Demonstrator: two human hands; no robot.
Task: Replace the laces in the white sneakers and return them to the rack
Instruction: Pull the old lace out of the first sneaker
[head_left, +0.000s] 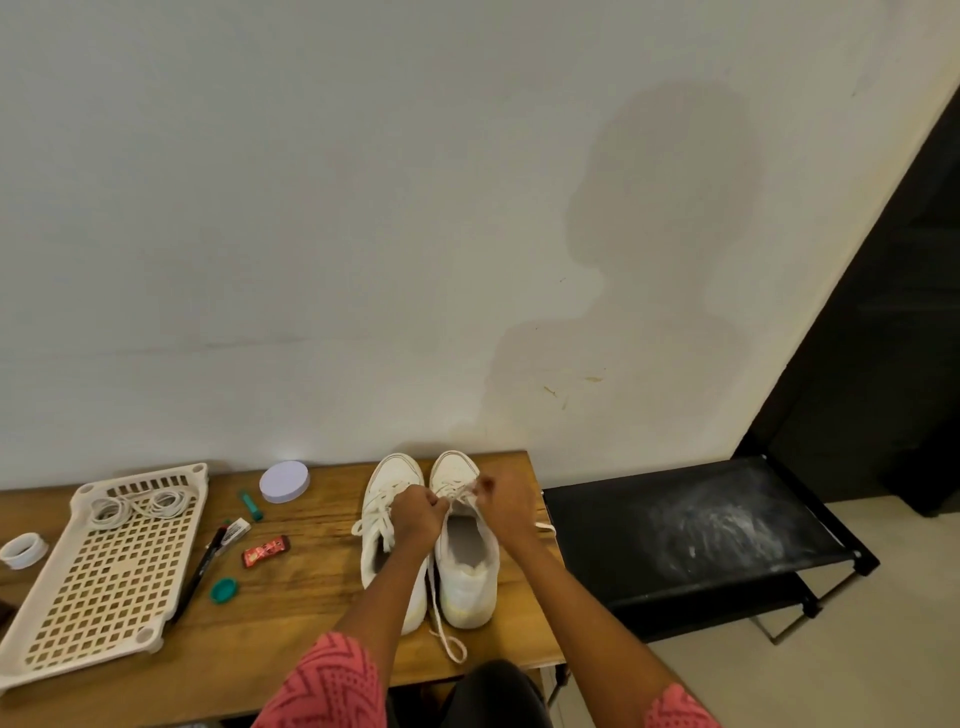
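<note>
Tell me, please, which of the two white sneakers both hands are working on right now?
The right-hand sneaker, nearer the black rack; both hands pinch its lace, while the other sneaker lies untouched.

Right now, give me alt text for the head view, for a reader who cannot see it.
Two hands, left and right, pull a lace on the right-hand one of two white sneakers standing on a wooden table. To the left lies a plastic tray holding coiled laces; a black rack stands to the right.
</note>
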